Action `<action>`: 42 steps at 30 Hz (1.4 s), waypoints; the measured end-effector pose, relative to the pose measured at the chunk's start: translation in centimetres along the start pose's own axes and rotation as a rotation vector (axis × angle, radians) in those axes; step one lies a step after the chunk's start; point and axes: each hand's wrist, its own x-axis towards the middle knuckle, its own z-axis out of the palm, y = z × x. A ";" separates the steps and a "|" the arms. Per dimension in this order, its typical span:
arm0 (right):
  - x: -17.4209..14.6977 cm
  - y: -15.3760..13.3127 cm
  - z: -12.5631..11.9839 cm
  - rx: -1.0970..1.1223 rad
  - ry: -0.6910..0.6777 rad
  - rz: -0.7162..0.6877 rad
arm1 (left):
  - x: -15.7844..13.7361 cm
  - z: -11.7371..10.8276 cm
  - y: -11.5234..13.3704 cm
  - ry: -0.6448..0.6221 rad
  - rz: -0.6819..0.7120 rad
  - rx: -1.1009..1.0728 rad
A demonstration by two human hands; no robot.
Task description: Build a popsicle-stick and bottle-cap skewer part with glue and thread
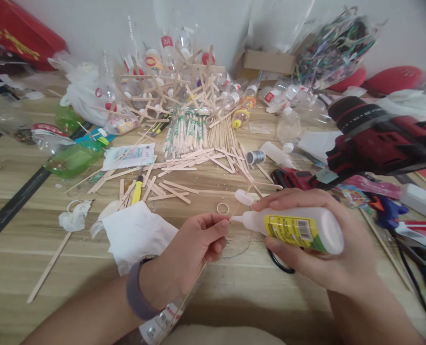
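Note:
My right hand (317,244) is wrapped around a clear glue bottle (292,229) with a yellow label, tipped on its side. Its narrow nozzle points left and reaches the fingertips of my left hand (202,239). Those fingers are pinched on a thin wooden stick (191,285), which runs down toward my lap; its upper end is mostly hidden by the fingers. Under my left forearm lies a clear plastic piece with a printed label (162,321). A white bottle cap (243,197) is just above the nozzle, and a small ring (222,208) lies beyond my left fingertips.
A red cordless drill (374,139) stands at the right, near a blue glue gun (387,211). Craft sticks (173,191), a yellow cutter (137,189) and white tissue (137,230) lie at left and centre. Plastic bottles (168,52) crowd the back, with a green bottle (74,158) at left.

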 end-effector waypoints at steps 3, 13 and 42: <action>0.0 0.0 0.1 0.001 -0.002 0.008 | 0.0 -0.1 -0.1 0.000 0.007 -0.004; 0.0 -0.6 -0.3 0.016 0.061 -0.029 | -0.1 -0.5 0.1 -0.010 0.007 0.036; 0.0 -0.2 0.1 -0.130 0.140 0.006 | 0.4 -0.5 0.6 0.057 -0.071 -0.095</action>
